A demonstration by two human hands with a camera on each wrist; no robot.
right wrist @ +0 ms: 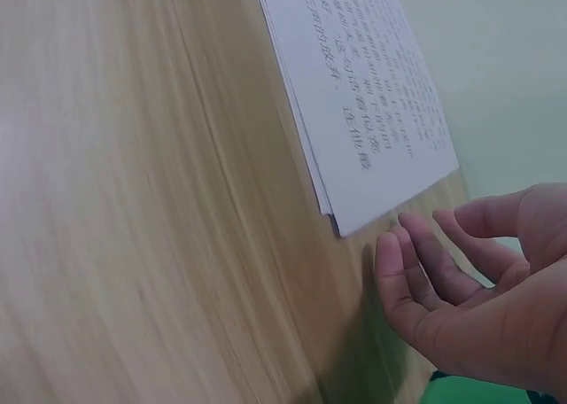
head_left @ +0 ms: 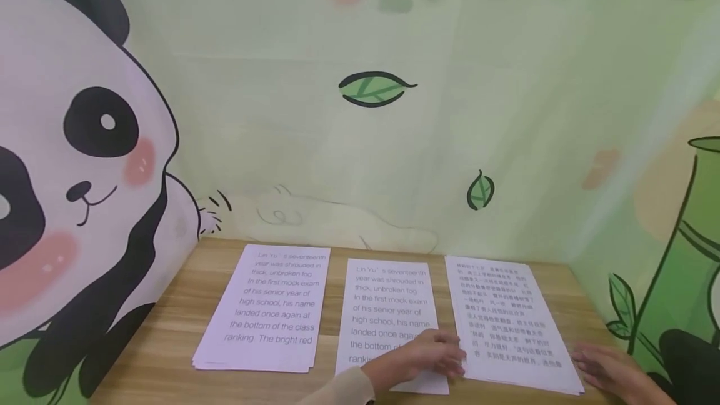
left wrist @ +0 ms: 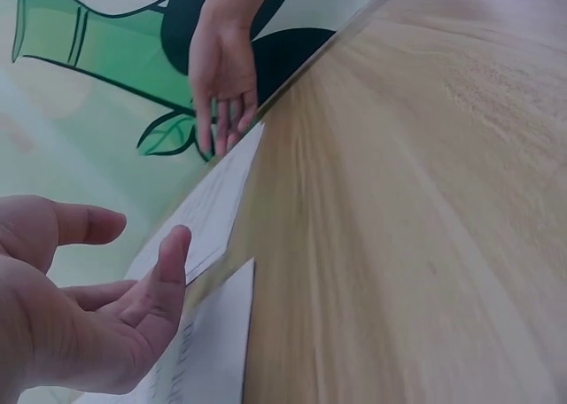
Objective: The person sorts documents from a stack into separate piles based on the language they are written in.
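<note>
Three sets of printed paper lie on the wooden table. The right stack of Chinese-printed sheets (head_left: 506, 324) sits between the two hands. My left hand (head_left: 424, 358) hovers over the lower right of the middle English-printed sheet (head_left: 385, 311), fingertips near the Chinese stack's left edge. In the left wrist view its fingers are loosely bent and hold nothing. My right hand (right wrist: 483, 289) is beside the Chinese stack's right edge, its fingers loosely curved around air, a small gap from the paper's corner. The left English-printed stack (head_left: 270, 311) lies apart from both hands.
The wooden table (head_left: 174, 330) has a fabric backdrop (head_left: 281, 124) behind it, printed with a panda (head_left: 84, 142), leaves and bamboo. Sheets in the left and right stacks are slightly misaligned at their lower edges.
</note>
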